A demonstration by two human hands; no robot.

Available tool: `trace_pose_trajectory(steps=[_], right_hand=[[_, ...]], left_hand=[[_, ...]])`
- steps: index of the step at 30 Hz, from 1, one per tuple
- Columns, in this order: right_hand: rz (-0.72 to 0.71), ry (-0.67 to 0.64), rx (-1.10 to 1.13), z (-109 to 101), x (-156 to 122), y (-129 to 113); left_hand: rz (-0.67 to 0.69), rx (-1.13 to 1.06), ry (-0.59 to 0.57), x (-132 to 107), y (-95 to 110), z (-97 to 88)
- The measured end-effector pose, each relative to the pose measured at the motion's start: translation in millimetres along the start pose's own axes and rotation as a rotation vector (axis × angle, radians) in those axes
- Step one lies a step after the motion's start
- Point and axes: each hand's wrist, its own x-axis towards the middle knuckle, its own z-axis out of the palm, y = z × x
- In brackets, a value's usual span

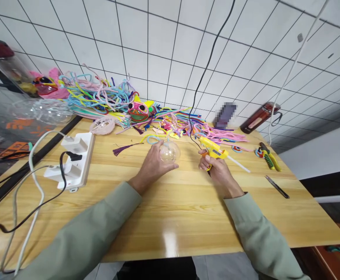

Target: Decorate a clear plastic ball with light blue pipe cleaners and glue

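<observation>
Left hand: fingers and thumb curved round the left side of the clear ball, centre of the frame
Gap: wood tabletop shows between ball and glue gun, its front edge crossing the lower frame
Glue gun: right of centre, long axis slanting upper left to lower right
Right hand: wrapped on the handle, ball lying leftward
Right side: cutter, apart from this hand
</observation>
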Motion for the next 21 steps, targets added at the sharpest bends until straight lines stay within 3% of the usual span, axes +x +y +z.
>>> trace_pose_trajectory(steps=[4,11,21], right_hand=[[0.005,-0.039,-0.085,-4,-4,12],[0.012,-0.048,-0.484,-13,-19,20],[0.020,-0.112,-0.472,-6,-24,19]], left_hand=[[0.027,0.054,-0.025,-1,1,1.0],[0.078,0.067,0.009,-2,6,-1.7],[0.189,0.072,0.064,-3,4,7.8]])
